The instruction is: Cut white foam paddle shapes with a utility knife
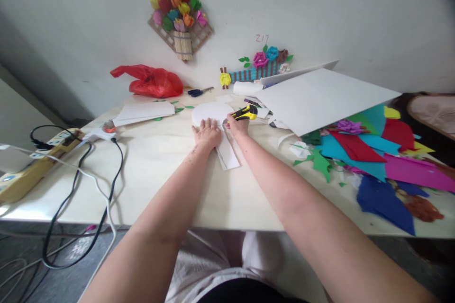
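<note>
A white board piece with a rounded far end and a straight strip toward me lies on the table. My left hand presses flat on it, fingers spread. In my right hand is a yellow and black utility knife, its tip low at the board beside my left fingertips. A dark line runs along the near strip. Whether the blade is in the board is too small to tell.
White boards lean at the back right above coloured felt scraps. Scissors and a red plastic bag lie at the back. A power strip with looping cables sits left, near more cut white board.
</note>
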